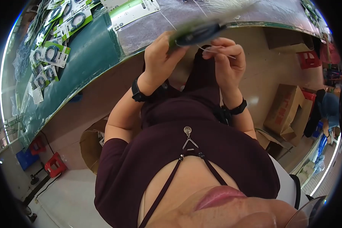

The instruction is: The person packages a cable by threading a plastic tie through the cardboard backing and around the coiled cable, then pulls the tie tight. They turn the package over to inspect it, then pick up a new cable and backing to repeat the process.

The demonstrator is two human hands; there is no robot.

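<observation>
My left hand is closed on the edge of a green and white card that carries a coiled dark blue cable. The card is tilted and smeared by motion, held above my lap just off the near edge of the table. A thin white tie curves out from below the card toward the right. Thumb and fingers of my right hand are pinched together on this tie, with its end poking out past them. How the tie runs behind the card is hidden.
Many carded cable coils lie heaped on the green tabletop at the left. Flat green and white cards lie at the far middle, near a pile of thin white strips. Cardboard boxes and a red stool stand on the right.
</observation>
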